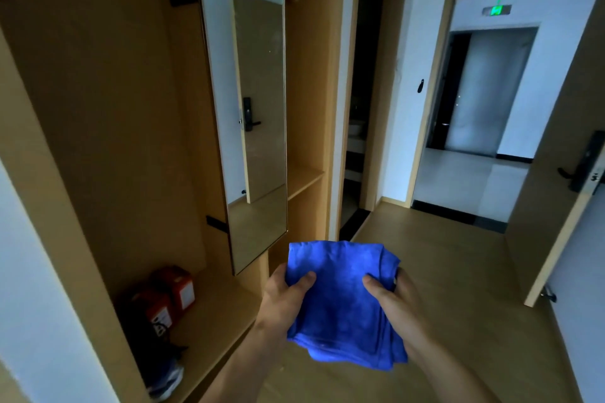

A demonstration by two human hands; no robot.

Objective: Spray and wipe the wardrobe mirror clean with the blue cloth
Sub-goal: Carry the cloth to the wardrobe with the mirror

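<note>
L hand (pixel 284 299), R hand (pixel 397 306) grip 1 blue cloth (pixel 342 307) nr 1 mirror (pixel 253 141).

the blue cloth (pixel 340 301) hides the fingers of the left hand (pixel 281 298) and the right hand (pixel 393 301); only the thumbs show on top. the labels on the red boxes (pixel 170 294) are too dim to read. the green sign (pixel 496 10) is blurred. the open door (pixel 556 173) is cut off by the right edge.

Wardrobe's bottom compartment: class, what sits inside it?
Two red boxes stand side by side on its floor; nearer the camera lies what looks like a blue-white shoe. Shadow and the wardrobe side panel hide the rest.
</note>
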